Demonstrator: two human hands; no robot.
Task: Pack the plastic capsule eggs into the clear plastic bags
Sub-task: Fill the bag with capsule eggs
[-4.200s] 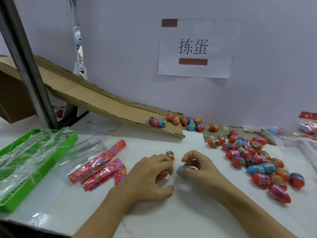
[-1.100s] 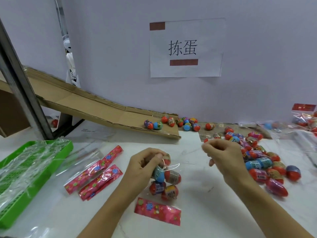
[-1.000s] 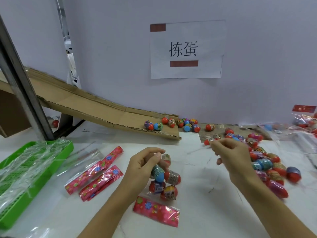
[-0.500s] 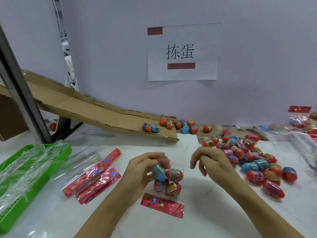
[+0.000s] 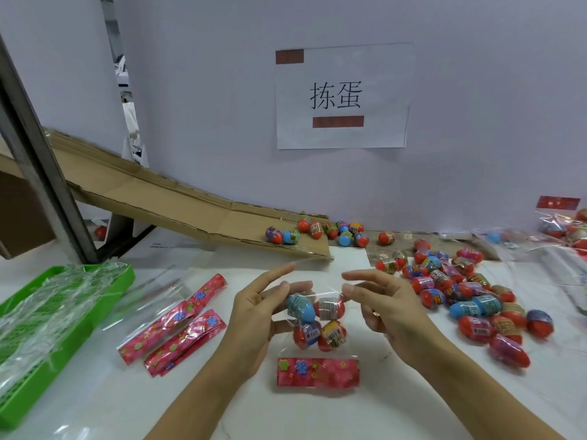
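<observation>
Table (image 5: 397, 408): open room in front of the hands; loose eggs (image 5: 470, 300) crowd the right, spare bags (image 5: 178, 325) and a green tray (image 5: 120, 281) the left. Bag (image 5: 317, 325): held above the table centre, four eggs inside, red header hanging lowest. Judged light, film limp and slippery, shells rigid; best taken at the mouth edge. Left hand (image 5: 254, 325) fingers pinch the bag's left top. Right hand (image 5: 390, 312) pinches its right corner, other fingers spread.

Bright even light, soft shadows, wide-angle edge bending, fingertips perhaps slightly blurred
</observation>
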